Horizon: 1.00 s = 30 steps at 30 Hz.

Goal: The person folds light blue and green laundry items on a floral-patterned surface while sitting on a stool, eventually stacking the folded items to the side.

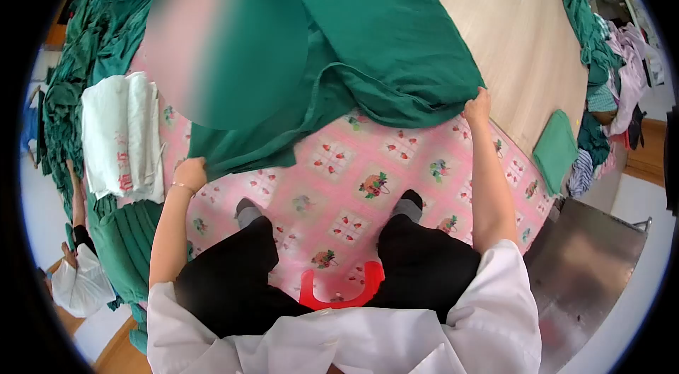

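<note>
A large green cloth (pixel 396 34) is spread across the pink patterned covering and over part of the wooden surface. Its near edge hangs in loose folds between my two hands. My left hand (pixel 192 172), with a thin band at the wrist, is closed on the cloth's near left corner. At the right edge, my right hand (pixel 479 105) pinches another part of the same cloth, arm stretched forward. A round blurred patch hides part of the cloth at the upper left.
A white folded bundle with red marks (pixel 122 137) lies left, beside heaped green fabric (pixel 67 98). A folded green cloth (pixel 556 151) is at right, near a metal surface (pixel 583 261). Another person's arm (pixel 76 197) and a white plastic bag (pixel 81 282) show far left.
</note>
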Motion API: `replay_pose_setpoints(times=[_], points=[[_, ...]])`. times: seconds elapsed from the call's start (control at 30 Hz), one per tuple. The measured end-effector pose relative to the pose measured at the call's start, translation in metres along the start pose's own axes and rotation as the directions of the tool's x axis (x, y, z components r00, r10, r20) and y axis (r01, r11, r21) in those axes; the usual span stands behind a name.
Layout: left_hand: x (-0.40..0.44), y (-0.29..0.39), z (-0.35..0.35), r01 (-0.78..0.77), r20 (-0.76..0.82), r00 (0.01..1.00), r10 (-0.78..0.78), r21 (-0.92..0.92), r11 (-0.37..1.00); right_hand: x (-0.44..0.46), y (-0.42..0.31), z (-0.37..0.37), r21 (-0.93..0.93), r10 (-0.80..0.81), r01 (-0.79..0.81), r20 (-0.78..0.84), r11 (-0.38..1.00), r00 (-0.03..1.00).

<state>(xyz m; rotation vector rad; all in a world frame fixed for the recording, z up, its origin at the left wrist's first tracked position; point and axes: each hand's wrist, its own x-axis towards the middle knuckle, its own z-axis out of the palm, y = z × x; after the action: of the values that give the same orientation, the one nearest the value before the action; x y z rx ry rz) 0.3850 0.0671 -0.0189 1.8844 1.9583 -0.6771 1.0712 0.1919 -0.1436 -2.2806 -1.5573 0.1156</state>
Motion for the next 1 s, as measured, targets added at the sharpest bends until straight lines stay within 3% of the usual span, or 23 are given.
replay_pose_setpoints(times=[0.07, 0.17, 0.2, 0.23, 0.3, 0.33, 0.4, 0.43, 0.47, 0.5, 0.57, 0.6, 0.63, 0.67, 0.7, 0.73, 0.77, 0.83, 0.87, 0.9, 0.93, 0.97, 1.0], points=[[-0.001, -0.016, 0.016, 0.045, -0.065, 0.997, -0.048, -0.043, 0.998, 0.003, 0.008, -0.011, 0.007, 0.33, -0.335, 0.146, 0.942, 0.933], [0.0, -0.043, 0.028, 0.129, -0.052, 0.99, -0.135, -0.109, 0.986, 0.021, 0.021, -0.003, 0.079, 0.28, -0.304, 0.22, 0.949, 0.934], [0.001, -0.053, 0.037, 0.111, -0.098, 0.988, -0.121, -0.108, 0.988, 0.026, 0.051, 0.027, 0.014, 0.133, -0.135, 0.111, 0.991, 0.985], [0.001, -0.059, 0.037, 0.083, -0.155, 0.983, -0.098, -0.098, 0.992, 0.029, 0.05, 0.027, 0.014, 0.133, -0.135, 0.11, 0.991, 0.985], [-0.008, -0.07, 0.044, 0.143, -0.112, 0.982, -0.155, -0.107, 0.984, 0.037, 0.037, 0.045, -0.167, -0.089, 0.125, 0.212, 0.978, 0.973], [0.0, -0.072, 0.035, 0.16, -0.109, 0.979, -0.17, -0.095, 0.982, 0.035, 0.026, 0.032, -0.165, -0.089, 0.125, 0.211, 0.978, 0.973], [-0.005, -0.079, 0.038, 0.198, -0.219, 0.951, -0.22, -0.118, 0.973, 0.039, -0.023, 0.024, 0.206, -0.015, -0.083, 0.433, 0.975, 0.901], [0.01, -0.075, 0.032, 0.227, -0.23, 0.942, -0.245, -0.101, 0.969, 0.039, -0.01, 0.034, 0.22, -0.092, 0.019, 0.33, 0.975, 0.94], [-0.007, -0.089, 0.034, 0.321, -0.232, 0.913, -0.335, -0.097, 0.942, 0.034, -0.021, 0.006, 0.616, -0.039, -0.231, 0.392, 0.753, 0.919], [-0.008, -0.101, 0.037, 0.361, -0.293, 0.883, -0.367, -0.075, 0.929, 0.037, -0.014, -0.008, 0.666, 0.053, -0.291, 0.353, 0.687, 0.934], [-0.017, -0.116, 0.028, 0.467, -0.326, 0.82, -0.471, -0.096, 0.879, 0.042, 0.031, -0.063, 0.683, 0.111, -0.123, 0.062, 0.72, 0.992], [-0.012, -0.128, 0.022, 0.52, -0.376, 0.762, -0.526, -0.128, 0.845, 0.033, 0.024, -0.106, 0.644, 0.266, -0.098, -0.169, 0.759, 0.949], [-0.007, -0.119, 0.0, 0.512, -0.432, 0.731, -0.528, -0.163, 0.843, 0.042, 0.055, -0.108, 0.578, 0.317, -0.185, -0.136, 0.795, 0.939], [-0.021, -0.111, -0.011, 0.523, -0.472, 0.681, -0.56, -0.222, 0.823, 0.023, 0.051, -0.175, 0.834, 0.365, -0.044, -0.193, 0.549, 0.911], [-0.019, -0.107, -0.011, 0.383, -0.555, 0.655, -0.513, -0.341, 0.858, 0.018, 0.061, -0.206, 0.828, 0.419, -0.05, -0.23, 0.558, 0.878], [-0.019, -0.094, -0.026, 0.427, -0.411, 0.71, -0.572, -0.395, 0.813, 0.001, 0.057, -0.226, 0.86, 0.431, -0.052, -0.201, 0.507, 0.88], [-0.012, -0.048, -0.032, -0.074, -0.641, 0.624, -0.447, -0.618, 0.783, -0.007, 0.012, -0.247, 0.891, 0.4, -0.042, -0.161, 0.453, 0.903], [-0.021, 0.045, -0.057, -0.298, -0.481, 0.858, -0.181, -0.752, 0.587, -0.054, -0.131, -0.254, 0.59, -0.184, 0.174, -0.043, 0.789, 0.982], [-0.023, 0.09, -0.071, -0.319, -0.374, 0.927, -0.038, -0.834, 0.45, -0.076, -0.174, -0.253, 0.573, -0.192, 0.118, 0.07, 0.811, 0.979], [-0.036, 0.125, -0.09, -0.482, -0.416, 0.87, 0.264, -0.832, 0.277, -0.097, -0.224, -0.25, 0.548, -0.218, 0.077, 0.196, 0.833, 0.956], [-0.052, 0.17, -0.109, -0.786, -0.686, 0.582, 0.438, -0.612, 0.086, -0.117, -0.268, -0.242, 0.404, -0.494, 0.361, 0.298, 0.841, 0.817], [-0.051, 0.173, -0.104, -0.778, -0.68, 0.59, 0.434, -0.623, 0.082, -0.136, -0.313, -0.233, 0.335, -0.718, 0.636, 0.368, 0.695, 0.591], [-0.06, 0.191, -0.116, -0.842, -0.78, 0.478, 0.404, -0.538, -0.042, -0.147, -0.326, -0.208, 0.478, -0.766, 0.601, 0.456, 0.641, 0.454]])
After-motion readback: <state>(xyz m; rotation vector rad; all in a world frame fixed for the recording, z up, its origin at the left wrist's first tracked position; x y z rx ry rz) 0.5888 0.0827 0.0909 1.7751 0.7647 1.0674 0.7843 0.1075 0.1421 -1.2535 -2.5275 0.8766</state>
